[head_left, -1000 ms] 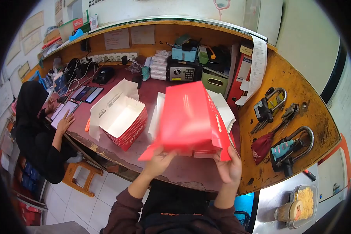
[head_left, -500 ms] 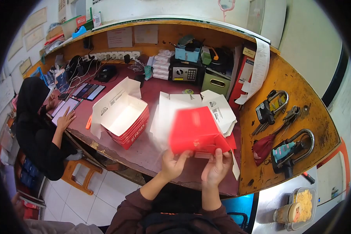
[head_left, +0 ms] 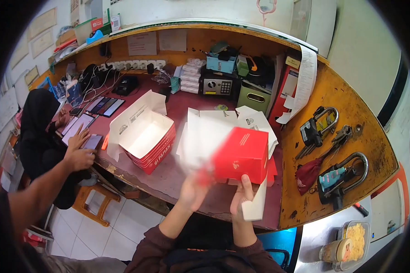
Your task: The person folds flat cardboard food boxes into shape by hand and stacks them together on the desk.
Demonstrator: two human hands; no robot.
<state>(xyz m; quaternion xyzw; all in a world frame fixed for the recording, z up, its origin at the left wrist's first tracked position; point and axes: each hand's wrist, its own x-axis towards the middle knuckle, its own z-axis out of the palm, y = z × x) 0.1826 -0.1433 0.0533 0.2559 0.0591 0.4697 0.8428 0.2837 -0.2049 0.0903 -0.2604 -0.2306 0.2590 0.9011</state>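
A red cardboard box (head_left: 242, 154), partly folded into shape, is held up over the desk. My right hand (head_left: 240, 196) grips its lower edge, thumb on the red front face. A white flap (head_left: 255, 204) hangs down beside that hand. My left hand (head_left: 193, 191) is at the box's left end by a blurred red and white flap; its fingers are smeared by motion. Behind the box lie flat white carton blanks (head_left: 257, 120). To the left stands a stack of nested open boxes (head_left: 161, 148), red outside and white inside.
A person in black (head_left: 38, 136) sits at the far left. Another person's arm (head_left: 45, 179) reaches in with a phone (head_left: 92, 142). A safe (head_left: 216, 86) is at the back of the desk (head_left: 118, 159). Padlocks (head_left: 335, 182) and keys (head_left: 344, 133) lie on the wooden ledge at right.
The red box has turned and shifted right, now showing a formed side. My left hand has moved to its left end. Another person's arm with a phone has come in from the left.
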